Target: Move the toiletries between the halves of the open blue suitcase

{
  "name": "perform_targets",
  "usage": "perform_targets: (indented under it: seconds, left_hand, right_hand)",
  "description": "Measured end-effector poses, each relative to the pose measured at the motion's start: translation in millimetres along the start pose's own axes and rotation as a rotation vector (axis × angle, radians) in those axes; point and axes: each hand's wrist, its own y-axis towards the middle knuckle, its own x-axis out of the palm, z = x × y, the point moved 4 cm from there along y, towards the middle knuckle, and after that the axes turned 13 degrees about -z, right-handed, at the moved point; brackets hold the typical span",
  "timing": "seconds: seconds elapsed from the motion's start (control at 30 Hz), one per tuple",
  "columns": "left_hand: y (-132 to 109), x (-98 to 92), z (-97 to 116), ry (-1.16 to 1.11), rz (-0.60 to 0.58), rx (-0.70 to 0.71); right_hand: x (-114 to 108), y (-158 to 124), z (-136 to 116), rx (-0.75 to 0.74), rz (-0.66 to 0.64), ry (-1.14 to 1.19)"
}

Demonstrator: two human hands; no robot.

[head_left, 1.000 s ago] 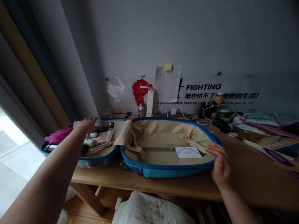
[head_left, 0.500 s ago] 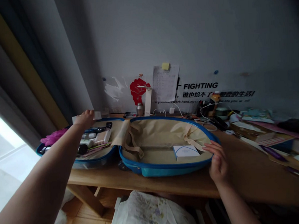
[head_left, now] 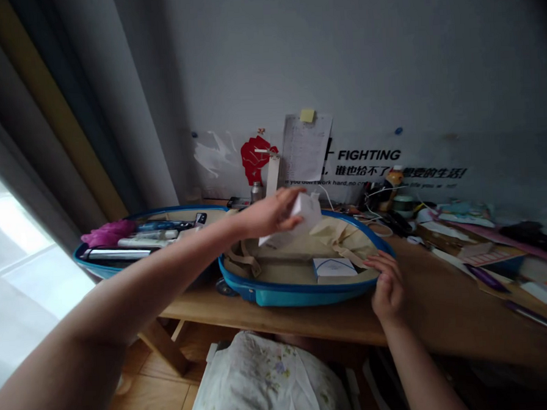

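Note:
An open hard-shell suitcase (head_left: 301, 295) with a blue rim and beige lining lies flat on the desk. My left hand (head_left: 269, 214) reaches across it, gripping a white packet (head_left: 302, 219) above the right-hand shell. In that shell, a small white box with blue lines (head_left: 334, 268) lies on the lining, near my right hand (head_left: 388, 288). Those fingers rest on the suitcase's near rim, holding nothing. The left-hand shell holds a pink bath puff (head_left: 107, 234), a white tube (head_left: 140, 242) and a dark hair-styling tool (head_left: 115, 254). My left forearm hides part of that shell.
The wooden desk (head_left: 444, 306) runs along a grey wall. Papers, bottles, cables and tape crowd its right side and back edge. A floral-covered seat (head_left: 264, 383) stands below its front edge. A curtain (head_left: 80, 117) and bright window (head_left: 16, 286) are at left.
My left hand has moved from the far left rim to above the right-hand shell, carrying the white packet. My right hand has barely moved, and the view has shifted slightly.

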Motion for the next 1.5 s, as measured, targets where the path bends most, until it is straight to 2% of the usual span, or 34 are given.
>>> perform_targets:
  seconds: [0.07, 0.13, 0.2, 0.27, 0.47, 0.6, 0.77, 0.97, 1.17, 1.37, 1.43, 1.5]
  left_hand:
    - [6.1, 30.0, 14.5, -0.034, -0.105, 0.032]
    - [8.1, 54.4, 20.4, -0.031, -0.212, 0.007]
    - [7.8, 70.6, 20.9, 0.011, -0.305, -0.043]
    - [6.4, 78.6, 19.0, 0.072, -0.367, -0.098]
    - [3.5, 84.4, 12.6, 0.189, -0.513, -0.227]
    - [10.5, 93.3, 10.0, 0.208, -0.548, -0.215]
    - [22.0, 115.5, 8.1, 0.227, -0.631, -0.164]
    - [29.8, 129.2, 2.0, 0.237, -0.625, -0.187]
    - [24.8, 136.8, -7.7, 0.238, -0.648, -0.218]
    - [20.4, 137.0, -10.0, 0.254, -0.694, -0.274]
    - [19.0, 130.4, -8.6, 0.256, -0.692, -0.289]
    - [15.1, 115.4, -7.1, 0.236, -0.624, -0.286]
  right_hand:
    - [-0.5, 0.1, -1.2, -0.009, 0.001, -0.003]
    - [-1.2, 0.3, -2.0, 0.001, -0.006, -0.003]
    - [-1.8, 0.3, -2.0, 0.022, -0.02, -0.002]
    - [-1.8, -0.1, -1.4, 0.041, -0.032, -0.003]
    - [-1.3, -0.2, -1.8, 0.033, -0.014, 0.007]
    - [-1.9, 1.6, -4.5, 0.008, -0.024, 0.016]
    - [-2.4, 1.7, -5.6, 0.006, -0.032, -0.005]
    - [-1.9, 1.1, -6.3, 0.012, -0.03, -0.016]
    - [-2.2, 2.5, -7.1, -0.016, -0.045, -0.012]
    - [-1.6, 1.8, -4.7, -0.022, -0.034, -0.005]
    - [-1.3, 1.5, -3.0, -0.017, -0.026, -0.001]
    - [-1.2, 1.3, -1.2, -0.017, -0.016, 0.006]
